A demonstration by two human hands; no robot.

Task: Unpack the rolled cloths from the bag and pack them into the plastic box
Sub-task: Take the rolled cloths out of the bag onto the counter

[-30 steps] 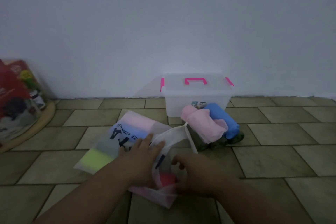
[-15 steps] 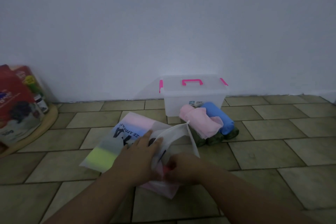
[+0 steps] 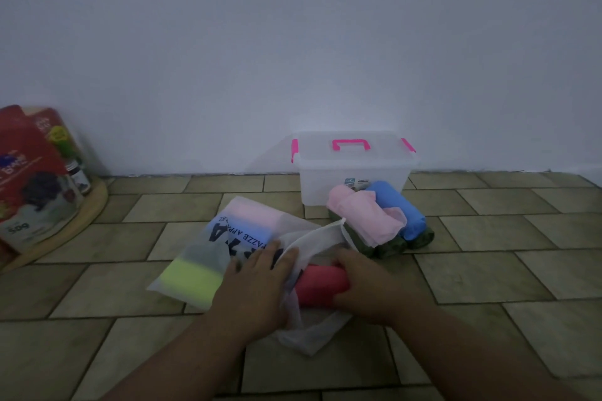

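Observation:
A translucent white bag (image 3: 250, 238) with black lettering lies on the tiled floor, with pink, blue, dark and yellow-green rolls showing through it. My left hand (image 3: 257, 283) presses flat on the bag beside its open mouth. My right hand (image 3: 361, 283) grips a red rolled cloth (image 3: 321, 285) that sticks halfway out of the mouth. Behind, a clear plastic box (image 3: 353, 169) with pink handle and latches stands against the wall, lid on. In front of the box lie a pink roll (image 3: 361, 215), a blue roll (image 3: 397, 208) and dark green rolls (image 3: 391, 247).
At the left, red printed packets (image 3: 29, 169) and a small bottle (image 3: 78, 176) stand on a round wooden board (image 3: 81, 221). A plain white wall rises behind the box. Tiled floor (image 3: 488, 270) stretches to the right.
My right hand has drawn the red roll out toward the right, so much more of it shows outside the bag's mouth. My left hand stays pressed on the bag.

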